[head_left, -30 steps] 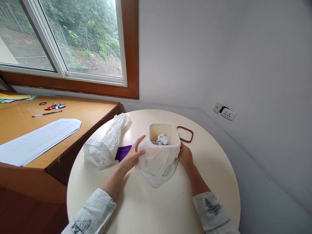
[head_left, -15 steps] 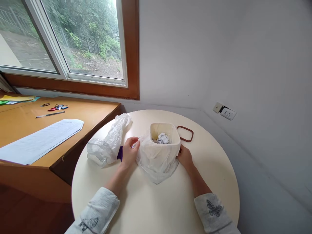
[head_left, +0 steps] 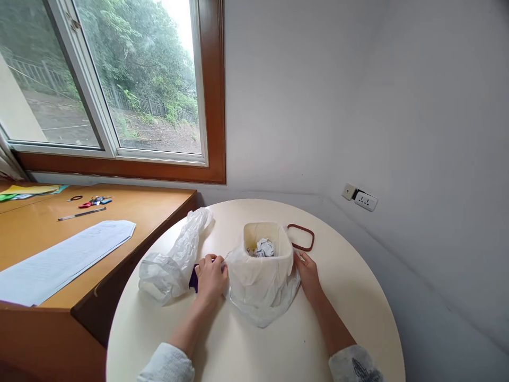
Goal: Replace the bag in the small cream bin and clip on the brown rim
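Note:
A small cream bin (head_left: 264, 229) stands on the round table with crumpled paper (head_left: 264, 248) inside. A thin white garbage bag (head_left: 260, 297) is folded over its rim and hangs loosely around the outside. On the bin's left side, my left hand (head_left: 212, 276) has its fingers curled on the bag's edge. At the right, my right hand (head_left: 308, 270) pinches the bag between thumb and fingers. Partly hidden behind my left hand is a purple item (head_left: 193, 279). Left of that lies a crumpled white plastic bag (head_left: 170, 270).
A brown rectangular ring (head_left: 301, 237) lies behind the bin on the right of the round table (head_left: 338, 297). The wooden desk at the left carries paper sheets (head_left: 79, 254), a pen (head_left: 81, 214) and keys (head_left: 96, 201). A wall socket (head_left: 366, 201) is at the right.
The camera has tilted up, so everything sits lower in view. My left hand has turned over, its back now upward. My right hand has pulled the bag's side outward to the right.

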Tool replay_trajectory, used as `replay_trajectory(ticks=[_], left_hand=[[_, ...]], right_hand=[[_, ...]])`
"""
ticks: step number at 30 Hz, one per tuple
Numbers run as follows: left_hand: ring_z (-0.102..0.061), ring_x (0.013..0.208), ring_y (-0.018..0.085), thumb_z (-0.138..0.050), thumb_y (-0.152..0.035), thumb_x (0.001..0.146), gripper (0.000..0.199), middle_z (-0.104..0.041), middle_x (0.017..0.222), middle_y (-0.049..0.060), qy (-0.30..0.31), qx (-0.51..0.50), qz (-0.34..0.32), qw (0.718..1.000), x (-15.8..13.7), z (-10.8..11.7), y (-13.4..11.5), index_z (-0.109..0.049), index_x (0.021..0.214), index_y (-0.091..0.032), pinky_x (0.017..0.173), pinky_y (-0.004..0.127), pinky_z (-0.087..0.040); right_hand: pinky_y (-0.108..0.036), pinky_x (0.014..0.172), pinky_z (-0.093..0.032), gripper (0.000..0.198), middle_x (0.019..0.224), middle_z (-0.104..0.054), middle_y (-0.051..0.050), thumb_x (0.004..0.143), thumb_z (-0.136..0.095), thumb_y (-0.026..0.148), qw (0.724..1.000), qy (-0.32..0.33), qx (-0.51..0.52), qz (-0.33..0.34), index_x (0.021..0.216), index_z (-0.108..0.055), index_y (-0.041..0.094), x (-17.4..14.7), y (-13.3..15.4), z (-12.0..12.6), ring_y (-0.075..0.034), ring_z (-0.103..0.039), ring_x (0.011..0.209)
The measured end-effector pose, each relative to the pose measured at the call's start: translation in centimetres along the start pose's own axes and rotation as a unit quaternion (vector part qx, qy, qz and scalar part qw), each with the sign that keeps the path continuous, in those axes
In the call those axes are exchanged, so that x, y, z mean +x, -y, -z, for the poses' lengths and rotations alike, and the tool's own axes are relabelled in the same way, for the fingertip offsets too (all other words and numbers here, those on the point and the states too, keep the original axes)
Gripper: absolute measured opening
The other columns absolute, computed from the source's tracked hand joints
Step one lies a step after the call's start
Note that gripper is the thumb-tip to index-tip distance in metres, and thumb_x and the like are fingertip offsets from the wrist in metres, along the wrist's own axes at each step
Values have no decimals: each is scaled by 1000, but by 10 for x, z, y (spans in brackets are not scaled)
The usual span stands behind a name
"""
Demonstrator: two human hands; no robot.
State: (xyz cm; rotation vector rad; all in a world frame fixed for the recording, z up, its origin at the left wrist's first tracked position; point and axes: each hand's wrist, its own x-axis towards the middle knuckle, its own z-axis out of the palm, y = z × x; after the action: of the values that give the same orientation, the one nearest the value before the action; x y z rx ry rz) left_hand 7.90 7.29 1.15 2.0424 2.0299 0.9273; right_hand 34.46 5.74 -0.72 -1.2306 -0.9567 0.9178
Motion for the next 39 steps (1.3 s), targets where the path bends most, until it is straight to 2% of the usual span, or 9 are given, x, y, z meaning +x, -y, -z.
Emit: replay_trajectory(ticks=[4,10,14,20,24,30,35,39], left_hand=[[-50,89,30,-48,-21,72,13,-58,87,12,-19,-113,15,993,2,0,-2,-59,78,-17,79,41,-33],[-54,64,18,-44,-32,79,14,-57,70,1,-42,-256,67,963,2,3,-2,-50,87,-22,61,27,-37],[-47,50,14,-47,-38,77,19,-50,58,-4,-55,-352,108,928,6,1,1,-47,84,-21,49,23,-35],[-44,38,11,-53,-46,70,34,-44,51,-8,-17,-493,162,855,8,7,-3,-43,91,-22,38,20,-32],[-44,37,10,-59,-42,65,38,-46,51,-9,14,-553,166,816,8,24,-12,-43,92,-22,36,19,-33],[-49,44,9,-61,-30,60,39,-50,56,-9,13,-607,130,783,24,58,-28,-44,94,-22,42,18,-38],[-48,43,7,-61,-24,58,41,-52,60,-8,24,-624,81,777,37,96,-38,-45,96,-22,41,17,-37],[-51,48,7,-59,-19,57,34,-59,73,-4,63,-605,29,793,43,121,-32,-52,90,-21,43,16,-37]], right_hand=[[-25,55,-45,38,75,-68,-1,63,-68,44,987,1,144,-67,91,-62,20,-1,1,3,-16,-60,64],[-27,63,-48,37,84,-70,-3,65,-66,43,978,17,180,-103,93,-64,18,-4,7,7,-20,-63,78],[-30,68,-49,42,90,-70,-5,73,-57,47,966,65,211,-137,104,-62,18,-3,9,7,-21,-64,81],[-33,70,-50,44,84,-71,-6,76,-53,48,951,83,232,-187,108,-61,18,-3,8,7,-22,-66,80],[-34,71,-50,42,84,-71,-6,76,-54,46,952,86,231,-182,106,-62,19,-2,16,9,-22,-66,81],[-35,74,-50,39,97,-69,-6,78,-51,42,961,71,232,-135,109,-60,20,17,47,13,-23,-64,89],[-34,74,-50,40,102,-68,-5,78,-54,40,968,71,224,-85,113,-58,22,25,80,23,-22,-62,93],[-30,73,-49,37,101,-68,-3,75,-59,41,967,96,223,-76,108,-61,25,19,103,35,-21,-62,92]])
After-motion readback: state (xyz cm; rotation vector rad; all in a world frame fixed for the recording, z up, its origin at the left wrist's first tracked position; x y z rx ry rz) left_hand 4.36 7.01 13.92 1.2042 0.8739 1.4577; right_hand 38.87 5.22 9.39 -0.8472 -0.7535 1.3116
